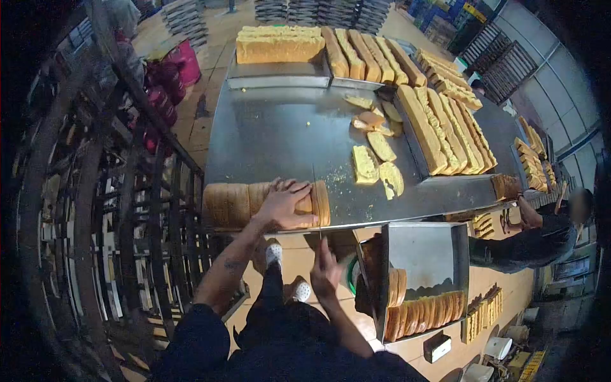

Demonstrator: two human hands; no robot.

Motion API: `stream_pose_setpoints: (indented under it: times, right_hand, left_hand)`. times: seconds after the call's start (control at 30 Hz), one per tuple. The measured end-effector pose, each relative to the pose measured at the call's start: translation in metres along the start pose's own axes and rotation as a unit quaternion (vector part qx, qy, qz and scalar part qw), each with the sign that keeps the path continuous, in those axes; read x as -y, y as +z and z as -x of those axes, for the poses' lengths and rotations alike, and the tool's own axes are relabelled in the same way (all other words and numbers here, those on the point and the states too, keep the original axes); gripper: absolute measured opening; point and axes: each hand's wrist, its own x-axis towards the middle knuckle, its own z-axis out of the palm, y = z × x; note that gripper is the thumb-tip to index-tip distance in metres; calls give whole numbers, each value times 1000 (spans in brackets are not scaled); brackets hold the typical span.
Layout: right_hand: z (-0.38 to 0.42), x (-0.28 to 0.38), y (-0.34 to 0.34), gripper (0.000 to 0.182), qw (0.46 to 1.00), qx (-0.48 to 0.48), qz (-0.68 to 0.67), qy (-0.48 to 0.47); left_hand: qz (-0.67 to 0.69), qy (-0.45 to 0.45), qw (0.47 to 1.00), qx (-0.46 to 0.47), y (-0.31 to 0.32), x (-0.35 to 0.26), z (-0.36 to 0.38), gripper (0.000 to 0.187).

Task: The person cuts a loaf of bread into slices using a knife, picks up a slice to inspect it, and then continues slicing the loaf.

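Note:
A long loaf of bread (228, 205), cut into thick slices, lies along the near edge of the metal table. My left hand (289, 205) rests on its right part, fingers spread over the top and pressing the slices together. Below the table edge, my right hand (326, 270) is closed, with a finger pointing up toward the loaf's right end. It seems to hold a knife by the handle; a thin blade lines up with the gap near the last slice (323, 202). Most of that knife is hidden by bread and hand.
Bread offcuts (366, 164) and crumbs lie mid-table. Loaves stand in a metal tray (461, 178) and along the back. A lower tray (428, 245) holds sliced bread at my right. A dark rack (121, 254) stands left. A co-worker (541, 232) is at right.

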Motion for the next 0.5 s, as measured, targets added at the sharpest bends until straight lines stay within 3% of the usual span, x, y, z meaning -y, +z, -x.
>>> stream_pose_setpoints:
  times: [0.07,0.17,0.33,0.43,0.5]
  right_hand:
    - [13,8,-11,36,1000,4,8,27]
    - [-22,-1,4,37,993,81,40,81]
    - [18,-16,-1,49,998,-12,60,-19]
    - [12,-30,20,44,998,-1,27,62]
    - [-28,-9,16,45,993,52,81,70]
  left_hand:
    - [-5,-6,999,33,-7,-1,-2,102]
    - [9,-10,1000,8,-2,1,-2,102]
    - [27,-5,999,22,-4,1,-1,102]
    - [-17,-22,999,34,-9,-4,-2,102]
    - [3,-17,1000,26,-1,-3,1,101]
